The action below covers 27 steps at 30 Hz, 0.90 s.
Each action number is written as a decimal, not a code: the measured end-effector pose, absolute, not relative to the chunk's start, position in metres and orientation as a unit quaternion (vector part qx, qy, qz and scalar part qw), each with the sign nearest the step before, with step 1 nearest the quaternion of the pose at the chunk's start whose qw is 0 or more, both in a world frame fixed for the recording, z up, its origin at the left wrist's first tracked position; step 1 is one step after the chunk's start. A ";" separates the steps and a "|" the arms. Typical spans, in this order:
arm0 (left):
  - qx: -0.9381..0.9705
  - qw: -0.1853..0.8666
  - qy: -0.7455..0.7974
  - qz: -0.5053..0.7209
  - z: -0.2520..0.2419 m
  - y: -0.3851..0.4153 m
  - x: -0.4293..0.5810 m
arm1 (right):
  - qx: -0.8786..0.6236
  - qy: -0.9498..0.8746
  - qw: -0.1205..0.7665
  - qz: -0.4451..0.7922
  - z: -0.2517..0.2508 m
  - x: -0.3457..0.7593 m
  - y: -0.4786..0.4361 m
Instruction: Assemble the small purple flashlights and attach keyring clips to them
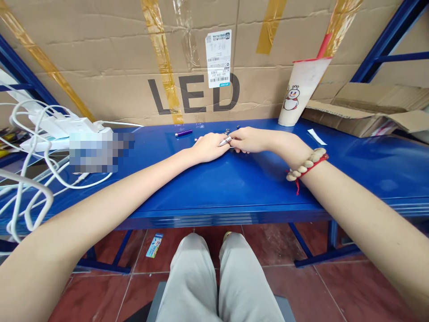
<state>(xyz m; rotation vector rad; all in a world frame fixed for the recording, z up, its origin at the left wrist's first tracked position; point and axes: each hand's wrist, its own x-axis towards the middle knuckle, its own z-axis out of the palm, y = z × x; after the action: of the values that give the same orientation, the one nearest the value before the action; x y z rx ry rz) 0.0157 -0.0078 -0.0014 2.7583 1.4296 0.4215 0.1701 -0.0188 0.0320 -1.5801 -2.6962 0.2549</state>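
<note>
Both my arms reach out over a blue metal shelf [234, 188]. My left hand [209, 146] and my right hand [250, 139] meet near the shelf's far middle, fingers curled together around a small silver metal piece [225, 141]. A few more small silver parts [228, 131] lie just behind the hands. A purple pen-like tube [183, 133] rests on the shelf to the left of my left hand. My right wrist wears a bead bracelet with a red cord [306, 165].
A cardboard sheet marked LED [194, 96] backs the shelf. A paper drink cup [300, 96] stands at the back right, beside flattened cardboard [365, 112]. White cables and a power strip [50, 134] crowd the left end. A white paper slip [317, 136] lies right of the hands.
</note>
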 end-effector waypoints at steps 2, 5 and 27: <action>0.882 0.006 0.452 0.135 -0.001 -0.008 0.016 | -0.504 -0.859 0.002 0.083 0.032 0.170 -0.019; 0.881 0.009 0.453 0.134 0.000 -0.009 0.016 | -0.502 -0.860 0.002 0.086 0.032 0.170 -0.018; 0.886 -0.011 0.446 0.128 -0.001 -0.010 0.018 | -0.545 -0.835 -0.042 0.054 0.031 0.167 -0.020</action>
<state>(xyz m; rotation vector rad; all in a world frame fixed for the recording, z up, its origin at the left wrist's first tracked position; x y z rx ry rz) 0.0178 -0.0099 -0.0013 2.8024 1.4092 0.4046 0.1671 -0.0196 0.0308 -1.7604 -2.6976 0.1753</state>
